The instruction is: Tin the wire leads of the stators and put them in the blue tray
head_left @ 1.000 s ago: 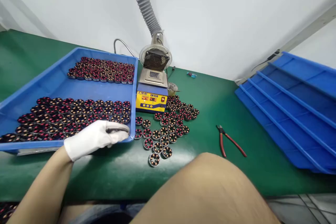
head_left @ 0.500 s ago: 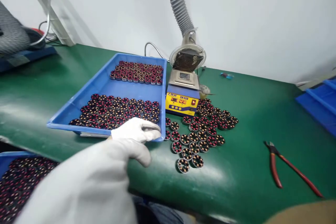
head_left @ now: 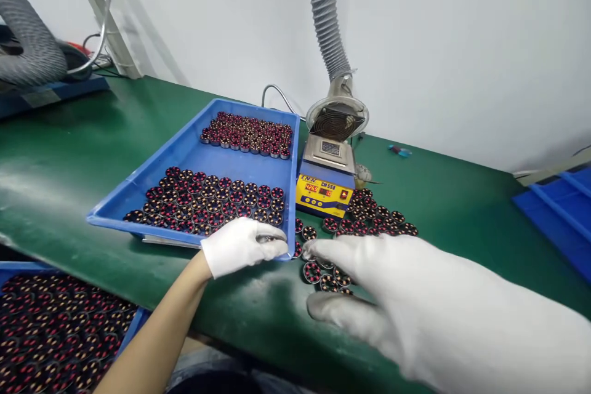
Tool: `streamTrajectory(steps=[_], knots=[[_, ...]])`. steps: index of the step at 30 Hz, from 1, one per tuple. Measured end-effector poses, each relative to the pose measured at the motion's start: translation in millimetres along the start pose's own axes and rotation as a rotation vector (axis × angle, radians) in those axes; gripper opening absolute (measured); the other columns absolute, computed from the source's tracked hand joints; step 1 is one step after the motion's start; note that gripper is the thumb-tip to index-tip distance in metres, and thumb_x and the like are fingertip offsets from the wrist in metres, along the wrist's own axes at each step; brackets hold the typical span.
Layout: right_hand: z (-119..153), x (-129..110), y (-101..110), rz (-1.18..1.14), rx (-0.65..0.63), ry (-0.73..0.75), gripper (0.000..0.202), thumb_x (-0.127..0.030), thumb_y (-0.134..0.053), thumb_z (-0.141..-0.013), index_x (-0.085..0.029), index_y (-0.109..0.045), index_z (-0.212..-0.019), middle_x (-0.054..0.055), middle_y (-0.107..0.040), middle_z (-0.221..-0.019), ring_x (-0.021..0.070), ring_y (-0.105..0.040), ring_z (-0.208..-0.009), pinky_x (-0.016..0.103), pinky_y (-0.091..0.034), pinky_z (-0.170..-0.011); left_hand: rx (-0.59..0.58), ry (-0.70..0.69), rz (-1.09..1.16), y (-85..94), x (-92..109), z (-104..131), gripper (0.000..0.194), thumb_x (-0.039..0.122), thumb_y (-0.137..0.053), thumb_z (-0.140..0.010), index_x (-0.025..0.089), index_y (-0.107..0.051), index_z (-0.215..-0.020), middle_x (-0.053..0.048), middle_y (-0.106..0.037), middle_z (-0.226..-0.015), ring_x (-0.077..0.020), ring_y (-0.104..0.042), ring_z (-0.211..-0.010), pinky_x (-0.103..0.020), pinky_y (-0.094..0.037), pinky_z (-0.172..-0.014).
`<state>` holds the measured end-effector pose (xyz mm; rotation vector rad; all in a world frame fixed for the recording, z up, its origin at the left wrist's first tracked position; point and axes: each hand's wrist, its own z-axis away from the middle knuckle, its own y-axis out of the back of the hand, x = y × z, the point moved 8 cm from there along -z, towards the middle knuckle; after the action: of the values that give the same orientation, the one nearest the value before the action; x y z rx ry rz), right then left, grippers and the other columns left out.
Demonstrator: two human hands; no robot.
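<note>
My left hand (head_left: 244, 247), in a white glove, reaches over the front rim of a blue tray (head_left: 152, 163). Its fingers are closed at the near right corner. A dark, metal-edged bit shows between finger and thumb, too covered to identify. Rows of small motor stators (head_left: 203, 197), round with red and copper-coloured coils, fill the tray's front, and a second block (head_left: 252, 131) sits at its back. My gloved right hand (head_left: 364, 286) hovers over loose stators (head_left: 311, 272) on the green table, thumb and fingers apart. It hides part of that group.
A yellow-and-blue solder pot (head_left: 325, 194) with a lit display stands right of the tray, under a grey fume hose (head_left: 330, 18). Below the table's edge, lower left, another blue bin (head_left: 138, 320) holds many stators. Blue trays (head_left: 561, 209) lie far right.
The large white-gloved hand covering the lower left is gone, baring my left forearm. My right hand now reaches in from the right over the loose stators. My left hand stays at the tray corner.
</note>
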<state>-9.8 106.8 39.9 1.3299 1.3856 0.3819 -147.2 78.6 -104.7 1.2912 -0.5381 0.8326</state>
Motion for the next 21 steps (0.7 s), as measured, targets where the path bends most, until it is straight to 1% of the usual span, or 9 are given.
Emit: streamTrajectory(steps=[3,5,8,10,13,15,17,19,21], knots=[[11.7,-14.4,15.8,0.119,-0.070,0.204,0.033,-0.043,-0.059,-0.079,-0.028,-0.061,-0.108,0.003,-0.072,-0.094,0.0190,-0.068,-0.072,0.022,-0.052,-0.053,0.095,-0.008,-0.105,2.7,1.1,1.5,0.035,0.047,-0.047,-0.083,0.023,-0.068,-0.099,0.003,-0.066,-0.061,-0.0128,-0.056,-0.048,-0.020,-0.041,-0.049],[22.0,-12.0,33.1,0.145,0.059,0.228,0.040,-0.040,-0.053,-0.084,-0.026,-0.052,-0.122,0.003,-0.069,-0.106,0.0187,-0.068,-0.087,0.023,-0.054,-0.071,0.210,-0.011,-0.216,3.6,6.4,6.3,0.035,0.047,-0.044,-0.086,0.024,-0.067,-0.099,-0.001,-0.070,-0.073,-0.0164,-0.060,-0.058,-0.025,-0.042,-0.058],[33.6,7.8,46.9,0.093,0.235,0.124,0.036,-0.036,-0.053,-0.085,-0.024,-0.055,-0.118,0.003,-0.069,-0.109,0.0166,-0.066,-0.092,0.022,-0.051,-0.085,0.320,-0.083,-0.401,-8.6,27.7,15.9,0.034,0.043,-0.040,-0.089,0.023,-0.065,-0.100,-0.005,-0.069,-0.075,-0.0235,-0.061,-0.068,-0.034,-0.041,-0.066],[37.2,22.4,49.4,0.011,0.304,0.064,0.030,-0.033,-0.055,-0.084,-0.025,-0.059,-0.113,0.002,-0.069,-0.107,0.0147,-0.066,-0.091,0.021,-0.051,-0.085,0.277,-0.223,-0.518,-28.5,49.3,17.6,0.029,0.038,-0.038,-0.090,0.025,-0.065,-0.093,-0.002,-0.065,-0.067,-0.0237,-0.059,-0.068,-0.037,-0.040,-0.067],[40.5,32.9,53.4,-0.147,0.369,0.116,0.029,-0.031,-0.058,-0.083,-0.028,-0.060,-0.111,-0.001,-0.070,-0.104,0.0135,-0.067,-0.087,0.019,-0.053,-0.080,0.225,-0.379,-0.695,-51.7,71.2,9.3,0.022,0.033,-0.044,-0.089,0.022,-0.064,-0.088,-0.004,-0.067,-0.088,-0.0249,-0.058,-0.089,-0.041,-0.040,-0.078],[42.9,42.4,58.0,-0.254,0.414,0.092,0.026,-0.031,-0.058,-0.083,-0.029,-0.061,-0.109,-0.002,-0.071,-0.101,0.0141,-0.067,-0.085,0.020,-0.054,-0.077,0.243,-0.371,-0.800,-56.6,72.2,-4.6,0.016,0.028,-0.056,-0.083,0.015,-0.065,-0.085,-0.012,-0.065,-0.103,-0.0311,-0.052,-0.106,-0.046,-0.037,-0.087],[44.5,53.2,60.8,-0.326,0.442,0.004,0.022,-0.031,-0.058,-0.084,-0.029,-0.062,-0.106,-0.002,-0.070,-0.101,0.0144,-0.067,-0.086,0.020,-0.054,-0.078,0.250,-0.336,-0.874,-60.6,66.6,-20.0,0.009,0.017,-0.066,-0.073,0.010,-0.068,-0.077,-0.018,-0.065,-0.101,-0.0365,-0.049,-0.112,-0.049,-0.035,-0.090],[44.4,53.7,63.9,-0.340,0.461,0.005,0.021,-0.032,-0.057,-0.085,-0.030,-0.062,-0.105,-0.002,-0.071,-0.100,0.0134,-0.068,-0.084,0.020,-0.054,-0.079,0.236,-0.328,-0.933,-67.4,60.1,-31.3,0.008,0.007,-0.067,-0.069,0.009,-0.070,-0.075,-0.018,-0.068,-0.095,-0.0369,-0.049,-0.113,-0.050,-0.035,-0.091],[41.0,45.8,64.9,-0.295,0.435,0.088,0.024,-0.032,-0.058,-0.084,-0.033,-0.062,-0.107,-0.003,-0.071,-0.099,0.0130,-0.068,-0.084,0.020,-0.053,-0.080,0.226,-0.334,-0.972,-74.5,54.2,-35.9,0.013,0.004,-0.066,-0.067,0.010,-0.071,-0.077,-0.017,-0.069,-0.094,-0.0362,-0.050,-0.113,-0.051,-0.033,-0.094]])
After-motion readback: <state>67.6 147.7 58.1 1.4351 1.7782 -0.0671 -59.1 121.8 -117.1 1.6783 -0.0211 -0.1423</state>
